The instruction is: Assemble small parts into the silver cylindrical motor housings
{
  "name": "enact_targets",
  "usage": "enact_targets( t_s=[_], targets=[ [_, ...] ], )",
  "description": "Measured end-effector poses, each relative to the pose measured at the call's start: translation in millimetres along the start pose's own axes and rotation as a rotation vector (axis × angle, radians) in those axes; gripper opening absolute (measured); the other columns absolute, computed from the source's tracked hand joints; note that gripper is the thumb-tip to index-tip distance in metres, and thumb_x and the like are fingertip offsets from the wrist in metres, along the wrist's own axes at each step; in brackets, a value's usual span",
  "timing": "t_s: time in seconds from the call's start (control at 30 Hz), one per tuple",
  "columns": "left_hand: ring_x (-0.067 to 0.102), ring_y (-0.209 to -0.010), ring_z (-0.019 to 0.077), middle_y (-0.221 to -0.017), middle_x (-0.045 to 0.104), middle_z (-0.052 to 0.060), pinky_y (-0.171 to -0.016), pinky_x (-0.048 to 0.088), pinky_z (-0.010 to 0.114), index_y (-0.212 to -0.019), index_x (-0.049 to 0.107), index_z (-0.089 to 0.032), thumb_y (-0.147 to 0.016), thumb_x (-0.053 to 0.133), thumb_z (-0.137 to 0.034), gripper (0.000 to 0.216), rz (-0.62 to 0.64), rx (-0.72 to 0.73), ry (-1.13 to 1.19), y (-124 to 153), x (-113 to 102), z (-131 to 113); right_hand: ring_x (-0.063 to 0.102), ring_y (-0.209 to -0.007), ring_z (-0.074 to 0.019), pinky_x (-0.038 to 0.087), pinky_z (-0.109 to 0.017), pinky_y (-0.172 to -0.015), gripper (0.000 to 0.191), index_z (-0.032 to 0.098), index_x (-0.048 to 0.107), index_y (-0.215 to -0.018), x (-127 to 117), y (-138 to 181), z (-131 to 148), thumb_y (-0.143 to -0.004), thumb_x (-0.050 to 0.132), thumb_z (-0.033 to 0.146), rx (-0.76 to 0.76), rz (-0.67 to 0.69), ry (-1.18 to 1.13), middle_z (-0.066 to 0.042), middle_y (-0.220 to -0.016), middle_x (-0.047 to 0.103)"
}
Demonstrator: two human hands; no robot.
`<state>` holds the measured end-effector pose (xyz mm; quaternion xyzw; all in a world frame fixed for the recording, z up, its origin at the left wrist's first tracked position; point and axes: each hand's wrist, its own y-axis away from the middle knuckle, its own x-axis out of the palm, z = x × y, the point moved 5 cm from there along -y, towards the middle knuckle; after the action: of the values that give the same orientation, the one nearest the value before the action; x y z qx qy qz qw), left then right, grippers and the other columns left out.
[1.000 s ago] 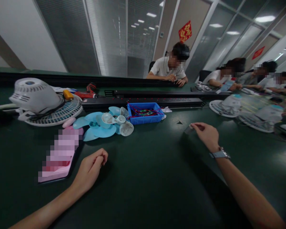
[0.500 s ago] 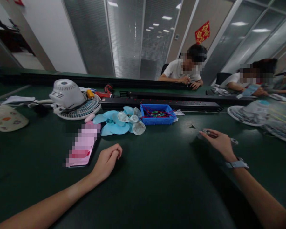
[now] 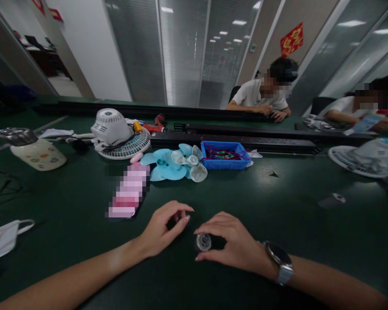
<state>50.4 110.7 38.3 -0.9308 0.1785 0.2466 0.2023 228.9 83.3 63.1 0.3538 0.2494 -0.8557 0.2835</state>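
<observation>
My right hand (image 3: 236,241) grips a small round metal cylinder (image 3: 203,242) between thumb and fingers, its ringed end face towards me. A watch (image 3: 280,256) sits on that wrist. Just left of the cylinder, my left hand (image 3: 168,226) hovers over the table with curled fingers apart and nothing in them. A similar metal cylinder (image 3: 332,200) lies on its side at the right. Beyond my hands are light-blue fan blades (image 3: 168,165), with a translucent fan blade (image 3: 198,172) at their right side.
A phone (image 3: 129,191) lies left of the fan blades, a blue bin (image 3: 226,162) of wires to their right. Upturned fans (image 3: 111,129) stand at left and right. A bottle (image 3: 39,153) and a face mask (image 3: 1,239) are at left. Two people sit across the dark green table (image 3: 261,288).
My right hand has come from the far right to the middle front, carrying the metal cylinder. My left hand has opened its fingers and shifted slightly right. The view has turned left.
</observation>
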Motion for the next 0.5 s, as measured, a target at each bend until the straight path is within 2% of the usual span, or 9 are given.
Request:
enact_targets(
  t_s=[0.1, 0.17, 0.33, 0.5],
  targets=[
    [0.059, -0.088, 0.0197, -0.097, 0.064, 0.008, -0.077, 0.048, 0.03, -0.114, 0.066, -0.021, -0.089, 0.062, -0.027, 0.026, 0.094, 0.15, 0.032, 7, 12, -18, 0.066, -0.081, -0.0168, 0.045, -0.031, -0.075, 0.04, 0.022, 0.07, -0.097, 6, 0, -7, -0.069, 0.079, 0.049, 0.028, -0.037, -0.016, 0.0, -0.087, 0.074],
    [0.058, -0.091, 0.0204, -0.098, 0.063, 0.008, -0.079, 0.049, 0.032, -0.111, 0.069, -0.023, -0.088, 0.064, -0.028, 0.024, 0.119, 0.181, 0.031, 8, 17, -23, 0.065, -0.077, -0.0164, 0.045, -0.031, -0.072, 0.04, 0.022, 0.069, -0.094, 8, 2, -11, -0.067, 0.081, 0.049, 0.054, -0.059, -0.043, 0.001, -0.084, 0.073],
    [0.058, -0.087, 0.0193, -0.094, 0.06, 0.007, -0.074, 0.05, 0.031, -0.1, 0.076, -0.027, -0.087, 0.066, -0.033, 0.018, 0.112, 0.092, 0.013, 5, 20, -26, 0.064, -0.075, -0.0156, 0.044, -0.029, -0.071, 0.037, 0.023, 0.069, -0.092, 12, 2, -15, -0.066, 0.082, 0.047, 0.088, -0.093, -0.125, 0.002, -0.084, 0.072],
    [0.059, -0.08, 0.0174, -0.086, 0.06, 0.005, -0.07, 0.049, 0.028, -0.097, 0.078, -0.026, -0.086, 0.068, -0.031, 0.015, 0.095, 0.078, 0.031, 0, 12, -36, 0.064, -0.075, -0.0165, 0.045, -0.03, -0.072, 0.038, 0.023, 0.07, -0.092, 14, 4, -17, -0.066, 0.081, 0.049, 0.085, -0.13, -0.145, 0.0, -0.083, 0.072]
  ],
)
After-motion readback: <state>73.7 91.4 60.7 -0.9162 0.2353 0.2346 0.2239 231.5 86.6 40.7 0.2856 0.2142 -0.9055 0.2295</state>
